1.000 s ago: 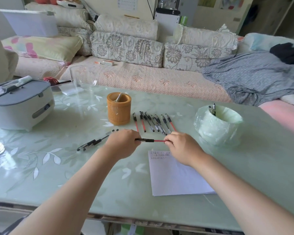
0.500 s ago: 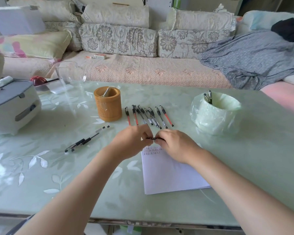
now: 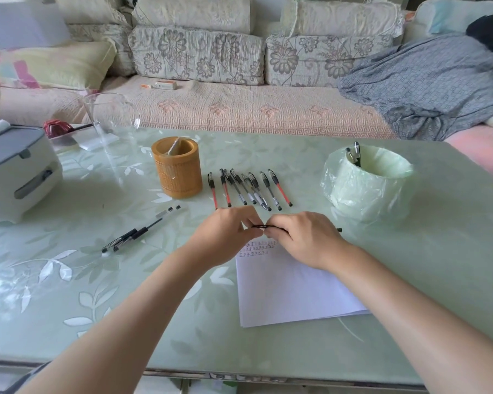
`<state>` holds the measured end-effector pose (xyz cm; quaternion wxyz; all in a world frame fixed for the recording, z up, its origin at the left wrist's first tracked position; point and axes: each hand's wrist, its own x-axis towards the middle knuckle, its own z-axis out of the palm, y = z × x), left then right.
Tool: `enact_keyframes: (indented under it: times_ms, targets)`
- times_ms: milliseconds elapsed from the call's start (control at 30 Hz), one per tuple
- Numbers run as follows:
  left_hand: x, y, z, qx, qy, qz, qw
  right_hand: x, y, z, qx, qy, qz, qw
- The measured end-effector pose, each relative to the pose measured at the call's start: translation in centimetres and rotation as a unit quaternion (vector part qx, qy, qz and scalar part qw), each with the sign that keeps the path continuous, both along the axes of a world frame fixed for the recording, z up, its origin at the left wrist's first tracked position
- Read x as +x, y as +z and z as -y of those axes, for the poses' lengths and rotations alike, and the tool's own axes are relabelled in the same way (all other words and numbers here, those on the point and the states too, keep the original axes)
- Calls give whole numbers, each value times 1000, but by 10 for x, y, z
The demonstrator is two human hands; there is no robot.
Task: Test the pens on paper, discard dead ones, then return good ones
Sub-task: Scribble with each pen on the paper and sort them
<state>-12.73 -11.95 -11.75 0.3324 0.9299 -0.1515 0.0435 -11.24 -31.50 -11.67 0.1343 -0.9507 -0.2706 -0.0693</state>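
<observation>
My left hand [image 3: 228,234] and my right hand [image 3: 305,237] meet over the top edge of the white paper [image 3: 291,288], both pinching one pen [image 3: 264,226] held level; its far end pokes out to the right of my right hand. Small test marks [image 3: 258,247] line the paper's top. Several pens [image 3: 251,189] lie in a row behind my hands. A brown woven pen holder [image 3: 177,169] stands to the left of the row. A bag-lined bin [image 3: 367,180] on the right holds two pens [image 3: 353,155].
Two black pens [image 3: 137,233] lie loose on the green glass table [image 3: 97,280] at the left. A white and grey appliance [image 3: 15,172] sits at the far left, a clear glass jug [image 3: 111,120] behind it. A sofa with cushions runs along the back.
My hands have drawn together along the pen, so the red barrel seen a second ago is now hidden inside my right hand. The view has tilted down slightly.
</observation>
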Motion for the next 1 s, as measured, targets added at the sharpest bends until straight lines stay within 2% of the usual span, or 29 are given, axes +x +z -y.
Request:
enact_keyframes:
  times_ms: [133, 333, 400, 467, 533, 600, 700, 867, 1000]
  targets:
    - [6, -2, -7, 60, 21, 6, 998, 2, 3, 3, 44, -12, -75, 996]
    - [11, -12, -22, 164, 66, 25, 984, 9, -3, 14, 227, -43, -115, 966]
    - [11, -16, -22, 174, 65, 23, 982, 9, -4, 12, 344, -63, -185, 919]
    - [12, -18, -21, 175, 62, 17, 982, 6, -2, 9, 453, -56, -277, 846]
    - [14, -18, -21, 174, 55, 6, 983, 4, 0, 7, 499, -38, -328, 802]
    - [15, -18, -22, 170, 48, -9, 984, 2, -3, 8, 495, -24, -335, 801]
    - [17, -18, -22, 158, 49, -20, 986, -1, -12, 8, 460, -31, -335, 822]
    - [18, -22, -12, 103, 42, 6, 994, -2, -17, 4, 460, -39, -352, 814]
    - [21, -31, -3, 95, 30, 27, 995, -1, -23, 3, 444, -40, -342, 827]
